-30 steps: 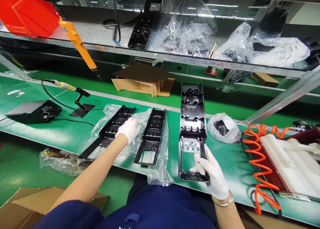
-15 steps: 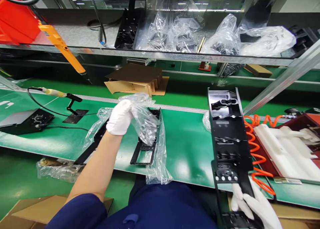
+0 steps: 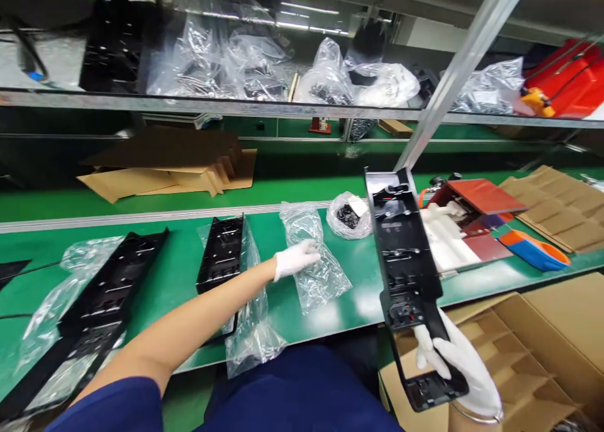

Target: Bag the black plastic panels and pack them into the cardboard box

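Observation:
My right hand point(image 3: 460, 363), in a white glove, grips the lower frame of a long black plastic part point(image 3: 401, 249), which is held up tilted over the table's front edge. My gloved left hand point(image 3: 297, 260) rests on a clear plastic bag point(image 3: 314, 275) lying on the green table point(image 3: 352, 309); its fingers point right, and whether they pinch the film is unclear. To the left, a second black part point(image 3: 221, 249) lies on clear plastic, partly behind my left forearm. Farther left lies a larger black part point(image 3: 113, 287), also on plastic film.
A bag of small black pieces point(image 3: 348, 216) sits near the back edge. Folded cardboard point(image 3: 165, 161) lies behind. Right are a red fixture point(image 3: 486, 199), a blue-orange object point(image 3: 535, 249) and an open carton point(image 3: 533, 344). A metal post point(image 3: 462, 73) meets the shelf point(image 3: 264, 109).
The view has turned right. My left hand has moved the clear bag from over the middle black part to the table on its right. My right hand still holds its black part.

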Demonstrator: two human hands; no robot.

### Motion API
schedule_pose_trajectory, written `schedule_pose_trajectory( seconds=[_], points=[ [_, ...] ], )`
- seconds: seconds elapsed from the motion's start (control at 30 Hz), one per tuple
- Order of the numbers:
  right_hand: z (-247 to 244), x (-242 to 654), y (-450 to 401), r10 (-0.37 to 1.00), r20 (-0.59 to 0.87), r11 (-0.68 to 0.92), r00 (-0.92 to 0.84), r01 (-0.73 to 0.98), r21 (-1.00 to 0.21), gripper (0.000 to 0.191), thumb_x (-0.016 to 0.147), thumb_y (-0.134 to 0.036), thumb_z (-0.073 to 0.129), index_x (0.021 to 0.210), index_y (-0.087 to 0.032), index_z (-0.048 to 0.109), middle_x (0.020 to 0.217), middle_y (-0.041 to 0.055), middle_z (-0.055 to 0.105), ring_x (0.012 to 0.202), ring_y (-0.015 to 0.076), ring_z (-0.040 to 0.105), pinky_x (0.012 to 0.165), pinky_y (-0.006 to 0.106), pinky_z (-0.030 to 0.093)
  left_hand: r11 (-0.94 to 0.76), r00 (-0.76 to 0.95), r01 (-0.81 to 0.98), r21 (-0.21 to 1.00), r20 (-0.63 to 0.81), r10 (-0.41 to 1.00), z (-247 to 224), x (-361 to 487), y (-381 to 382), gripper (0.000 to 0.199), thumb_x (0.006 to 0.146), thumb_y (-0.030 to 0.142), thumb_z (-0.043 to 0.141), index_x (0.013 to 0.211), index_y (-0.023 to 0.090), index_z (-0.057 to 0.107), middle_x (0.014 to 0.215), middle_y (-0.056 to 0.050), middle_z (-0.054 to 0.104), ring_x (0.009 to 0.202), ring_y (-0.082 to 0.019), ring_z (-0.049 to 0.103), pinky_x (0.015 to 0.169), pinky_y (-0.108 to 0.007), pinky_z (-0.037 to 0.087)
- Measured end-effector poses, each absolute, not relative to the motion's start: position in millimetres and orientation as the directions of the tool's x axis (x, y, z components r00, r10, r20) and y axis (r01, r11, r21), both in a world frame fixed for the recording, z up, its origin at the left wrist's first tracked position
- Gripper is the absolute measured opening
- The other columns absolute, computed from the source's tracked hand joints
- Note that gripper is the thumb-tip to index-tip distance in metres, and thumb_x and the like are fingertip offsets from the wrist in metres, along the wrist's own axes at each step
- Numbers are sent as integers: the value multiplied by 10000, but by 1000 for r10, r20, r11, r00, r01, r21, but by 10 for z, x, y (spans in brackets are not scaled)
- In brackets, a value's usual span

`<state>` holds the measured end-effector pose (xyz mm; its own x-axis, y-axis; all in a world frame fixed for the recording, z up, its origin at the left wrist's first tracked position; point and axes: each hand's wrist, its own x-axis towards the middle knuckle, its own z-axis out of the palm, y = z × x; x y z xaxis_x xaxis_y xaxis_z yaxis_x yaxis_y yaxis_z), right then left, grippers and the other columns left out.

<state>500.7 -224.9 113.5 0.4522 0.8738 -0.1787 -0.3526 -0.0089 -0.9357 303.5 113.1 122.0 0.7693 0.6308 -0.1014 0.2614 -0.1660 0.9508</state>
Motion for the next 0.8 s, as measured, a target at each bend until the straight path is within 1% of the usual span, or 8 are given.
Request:
schedule_pose_trajectory(
  seconds=[0.07,0.13,0.33,0.43,0.53,0.6,0.7,0.8],
  points=[
    [1074,5062,-2284,925,-163,-40,343,-338,-940,653,893,-461,720,1475,-225,539,728,-14,574,427,44,390,565,275,563,-75,774,173,982,-88,627,1382,2970,1176,641,852,576,688,1330,158,601,1178,-150,721,967,-269,721,752,-363,593],
    [1041,5077,-2272,957,-178,-97,227,-330,-939,743,878,-503,738,1523,-232,489,747,-19,579,420,28,380,544,249,551,50,757,39,998,-62,651,1563,2914,1202,743,855,660,663,1434,212,539,1229,-143,702,950,-250,720,724,-354,607],
    [1001,4987,-2076,956,-288,-243,51,-405,-881,786,823,-562,777,1490,-235,522,803,-21,570,421,31,489,445,179,493,32,576,-248,968,121,809,1957,2624,1054,931,818,684,692,1570,227,388,672,25,650,490,-146,566,458,-257,479],
    [992,4966,-2005,940,-342,-311,13,-386,-869,853,795,-573,797,1505,-206,500,788,-17,568,436,70,572,405,151,429,-84,604,-134,987,148,783,1987,2416,1015,967,780,723,711,1514,148,455,638,13,644,483,-159,572,447,-262,466],
    [1008,4984,-1973,921,-390,-367,5,-324,-872,902,795,-600,782,1533,-190,466,787,-10,573,466,107,626,386,133,339,-217,415,-24,976,208,886,1878,2246,1058,828,770,681,758,1391,162,581,648,24,609,479,-129,520,441,-241,427],
    [1035,5009,-1954,917,-398,-388,-18,-272,-881,913,802,-603,770,1550,-187,453,776,-11,581,452,93,600,389,134,310,-271,338,-26,962,263,904,1782,2157,1078,791,748,703,764,1342,197,633,760,-12,659,560,-146,580,490,-252,474],
    [1099,5035,-1897,923,-378,-384,-71,-215,-898,884,800,-577,783,1533,-174,498,711,-9,597,453,75,538,407,140,299,-212,452,-65,975,218,865,1691,2063,1030,712,772,720,722,1278,219,706,1173,-120,736,985,-280,722,798,-349,604],
    [1182,5017,-1806,946,-320,-320,-45,-280,-905,754,809,-532,788,1456,-193,601,684,21,644,458,68,462,408,148,280,-120,383,-119,986,157,910,1653,2013,922,590,788,609,742,1230,218,743,1301,-106,724,1221,-344,662,1037,-430,553]
  ],
)
